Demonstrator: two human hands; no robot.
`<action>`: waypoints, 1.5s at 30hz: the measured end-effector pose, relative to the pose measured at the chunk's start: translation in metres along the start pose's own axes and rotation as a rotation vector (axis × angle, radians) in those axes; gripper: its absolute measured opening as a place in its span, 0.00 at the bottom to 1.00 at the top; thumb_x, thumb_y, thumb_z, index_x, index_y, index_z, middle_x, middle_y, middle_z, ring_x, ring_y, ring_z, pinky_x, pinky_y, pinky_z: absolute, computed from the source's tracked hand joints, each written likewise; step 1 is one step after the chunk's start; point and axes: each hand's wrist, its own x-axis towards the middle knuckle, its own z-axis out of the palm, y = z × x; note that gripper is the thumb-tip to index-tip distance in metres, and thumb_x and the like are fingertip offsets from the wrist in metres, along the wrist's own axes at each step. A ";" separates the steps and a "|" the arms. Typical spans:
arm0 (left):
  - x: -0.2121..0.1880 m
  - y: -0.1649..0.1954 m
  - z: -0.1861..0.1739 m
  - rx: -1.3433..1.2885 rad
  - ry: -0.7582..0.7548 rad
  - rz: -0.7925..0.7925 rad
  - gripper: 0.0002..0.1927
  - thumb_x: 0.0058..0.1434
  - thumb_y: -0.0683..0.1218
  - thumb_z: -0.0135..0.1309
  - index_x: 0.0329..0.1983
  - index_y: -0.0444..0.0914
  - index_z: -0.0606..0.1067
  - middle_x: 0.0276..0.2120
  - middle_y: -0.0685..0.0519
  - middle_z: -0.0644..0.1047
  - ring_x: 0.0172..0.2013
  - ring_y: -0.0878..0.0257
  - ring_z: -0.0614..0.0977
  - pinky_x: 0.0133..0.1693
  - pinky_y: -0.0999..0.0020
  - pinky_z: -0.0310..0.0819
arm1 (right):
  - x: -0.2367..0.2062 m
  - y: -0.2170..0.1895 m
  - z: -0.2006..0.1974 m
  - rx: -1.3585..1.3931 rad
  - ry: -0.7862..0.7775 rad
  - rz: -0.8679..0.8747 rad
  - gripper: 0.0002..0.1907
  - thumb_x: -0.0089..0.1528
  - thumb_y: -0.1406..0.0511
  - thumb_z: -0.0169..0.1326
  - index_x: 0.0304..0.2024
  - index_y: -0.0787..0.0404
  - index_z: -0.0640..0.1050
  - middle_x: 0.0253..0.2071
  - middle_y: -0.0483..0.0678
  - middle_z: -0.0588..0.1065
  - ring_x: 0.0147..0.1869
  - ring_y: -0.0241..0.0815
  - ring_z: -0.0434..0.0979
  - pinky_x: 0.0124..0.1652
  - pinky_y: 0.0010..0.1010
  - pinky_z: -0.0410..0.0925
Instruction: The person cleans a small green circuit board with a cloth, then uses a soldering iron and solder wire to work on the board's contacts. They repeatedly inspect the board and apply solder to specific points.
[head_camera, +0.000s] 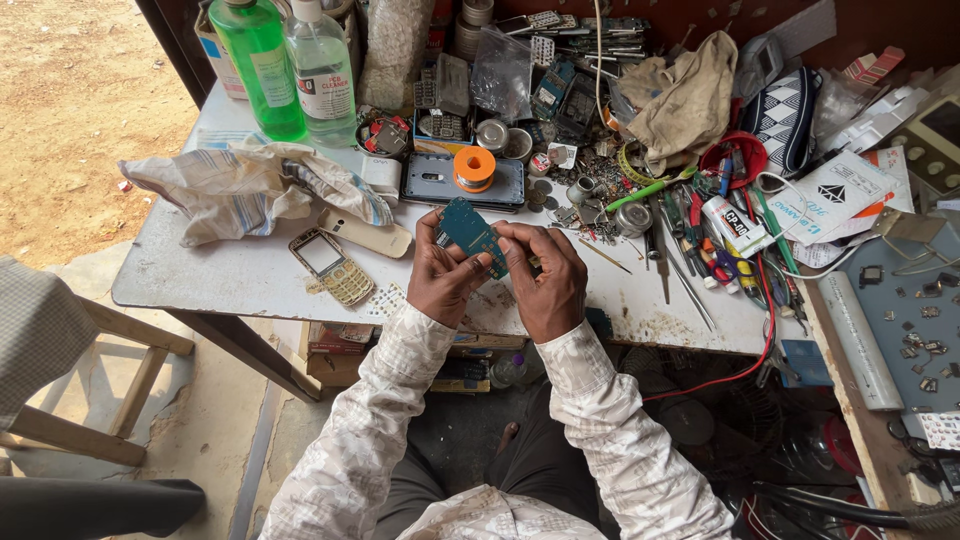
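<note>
On the far left of the white table (230, 275) lies a crumpled striped cloth (250, 185). Behind it stand a green bottle (258, 65) and a clear bottle (322, 70). A little in front of the cloth is a gold phone frame (333, 266), lying flat with its keypad end pointing toward the person. Just beside it rests a cream phone cover (365, 235).

Next comes the left hand (445, 280). Its fingers are closed on the lower edge of a small blue-green circuit board (470, 232). The board is lifted above the table, in front of the person's chest. Its long side runs from upper left down to lower right, so the top end sticks out past the left hand and the low end goes toward the right hand. The left hand seems to carry most of it.

The right hand (550, 280) is pressed right up against the left one. Its fingertips touch the board's lower right end. It may be pinching a tiny part there, but the fingers hide that spot, so I cannot be sure.

Behind the hands sits a grey phone body (440, 180) with an orange spool (474, 168) on top. Further right are a green-handled tool (650, 190), a white tube (730, 225), and a red wire (765, 330) hanging off the edge.
</note>
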 end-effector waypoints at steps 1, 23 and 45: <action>0.000 0.000 0.000 -0.012 -0.003 0.003 0.35 0.62 0.29 0.52 0.65 0.45 0.53 0.49 0.46 0.78 0.46 0.61 0.84 0.45 0.66 0.86 | 0.000 0.000 0.000 0.004 0.004 -0.006 0.09 0.68 0.69 0.57 0.50 0.61 0.81 0.44 0.48 0.79 0.43 0.39 0.82 0.41 0.29 0.75; -0.001 0.002 0.001 -0.004 0.005 -0.013 0.35 0.62 0.29 0.52 0.66 0.45 0.53 0.49 0.44 0.78 0.47 0.59 0.83 0.47 0.62 0.85 | 0.000 -0.001 0.001 -0.015 -0.011 0.002 0.09 0.67 0.69 0.57 0.50 0.60 0.82 0.42 0.47 0.78 0.41 0.36 0.82 0.38 0.26 0.74; -0.001 0.004 0.001 0.013 0.013 -0.012 0.34 0.62 0.29 0.52 0.65 0.44 0.53 0.49 0.44 0.79 0.46 0.60 0.84 0.46 0.63 0.85 | 0.001 -0.002 0.000 -0.037 -0.052 0.027 0.10 0.66 0.68 0.58 0.50 0.60 0.82 0.42 0.48 0.79 0.41 0.37 0.82 0.38 0.28 0.75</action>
